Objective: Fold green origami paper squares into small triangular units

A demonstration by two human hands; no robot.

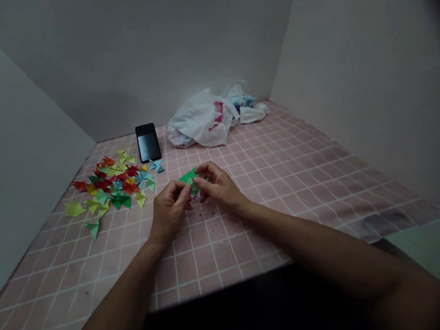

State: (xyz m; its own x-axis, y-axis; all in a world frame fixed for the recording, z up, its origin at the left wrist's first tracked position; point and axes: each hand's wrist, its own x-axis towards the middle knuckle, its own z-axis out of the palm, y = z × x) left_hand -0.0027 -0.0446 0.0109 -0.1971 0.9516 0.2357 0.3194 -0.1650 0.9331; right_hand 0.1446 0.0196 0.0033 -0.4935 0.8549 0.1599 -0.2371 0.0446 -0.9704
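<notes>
A small piece of green paper [187, 177] is held between my two hands, over the middle of the table. My left hand [171, 204] pinches its near left edge with thumb and fingers. On the other side, my right hand [220, 189] grips the paper with thumb and bent fingers. The fingers cover part of the paper, so its folds are only partly visible. To the left lies a spread of folded paper pieces [120, 199] in green, yellow, red, orange and light blue.
A black phone [148, 143] lies behind the folded pieces. At the back stands a crumpled white plastic bag [197, 119] with red print, beside another bag [242, 101] with blue marks. A pink checked cloth [289, 180] covers the table, and walls enclose the back and sides.
</notes>
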